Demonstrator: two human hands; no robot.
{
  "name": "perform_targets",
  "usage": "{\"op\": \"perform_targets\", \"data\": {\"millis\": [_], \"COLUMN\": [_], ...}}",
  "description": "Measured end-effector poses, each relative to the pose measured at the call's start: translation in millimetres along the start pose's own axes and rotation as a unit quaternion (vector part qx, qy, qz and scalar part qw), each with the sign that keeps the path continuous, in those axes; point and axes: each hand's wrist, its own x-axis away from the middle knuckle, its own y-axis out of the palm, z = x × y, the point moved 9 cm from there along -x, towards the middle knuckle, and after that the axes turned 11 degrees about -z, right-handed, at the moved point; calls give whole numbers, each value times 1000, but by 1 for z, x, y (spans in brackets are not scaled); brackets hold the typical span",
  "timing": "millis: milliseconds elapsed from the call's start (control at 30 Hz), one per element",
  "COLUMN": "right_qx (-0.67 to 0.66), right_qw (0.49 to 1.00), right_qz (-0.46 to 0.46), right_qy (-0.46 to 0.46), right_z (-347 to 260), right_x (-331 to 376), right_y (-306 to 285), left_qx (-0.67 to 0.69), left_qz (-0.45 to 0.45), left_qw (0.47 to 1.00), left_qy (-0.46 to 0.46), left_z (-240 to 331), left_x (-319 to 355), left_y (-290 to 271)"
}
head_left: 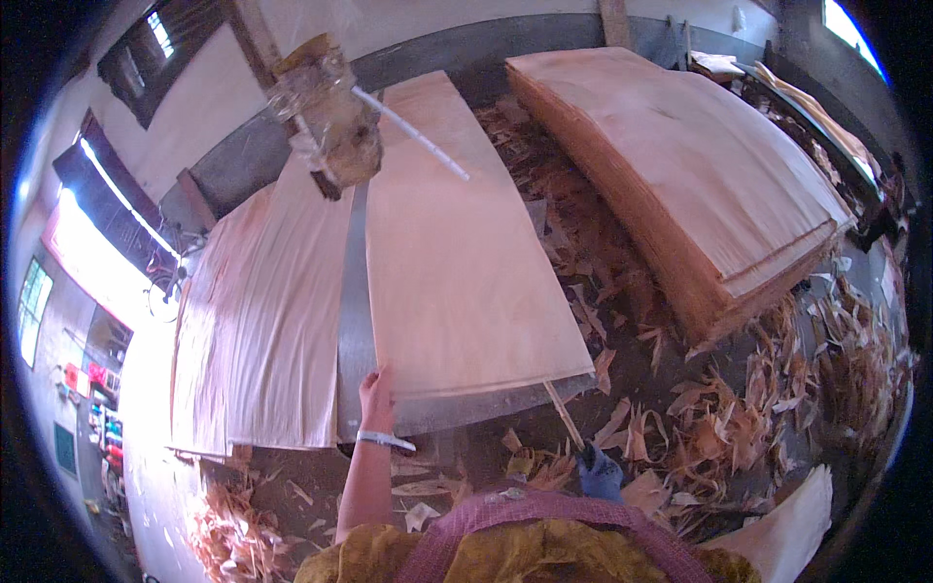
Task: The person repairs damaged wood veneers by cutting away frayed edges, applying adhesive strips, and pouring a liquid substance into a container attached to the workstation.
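A pale wood veneer sheet (457, 262) lies lengthwise on a grey flat table (457, 410). At its near left corner my left hand (376, 396), bare with a white band at the wrist, pinches the edge. My right hand (600, 474), in a blue glove, is closed around a narrow wooden strip (564, 413). The strip's far end meets the sheet's near right corner; whether it is joined to the sheet I cannot tell. To the left, beyond a grey gap, more veneer sheets (282, 330) lie overlapping, with rippled surfaces.
A thick veneer stack (680, 165) stands at the right. Torn veneer scraps (719, 418) litter the floor around it, with another heap (228, 530) at the lower left. A plastic-wrapped object (335, 121) with a white rod (413, 133) hangs over the table's far part.
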Motion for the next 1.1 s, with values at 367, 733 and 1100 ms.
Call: {"op": "perform_targets", "data": {"millis": [367,733,1100], "right_qx": [-122,-423,-591], "right_qw": [992,905,799], "right_qz": [28,-17,-96], "right_qy": [-34,-29,56], "right_z": [-18,-72,11], "right_x": [-51,-172,-204], "right_y": [14,3,-99], "left_qx": [-60,-77,-82], "left_qz": [-117,-157,-198], "left_qw": [972,950,943], "left_qy": [-193,-258,-254], "left_z": [-93,-141,-167], "left_x": [-24,-37,-22], "left_y": [-52,-58,106]}}
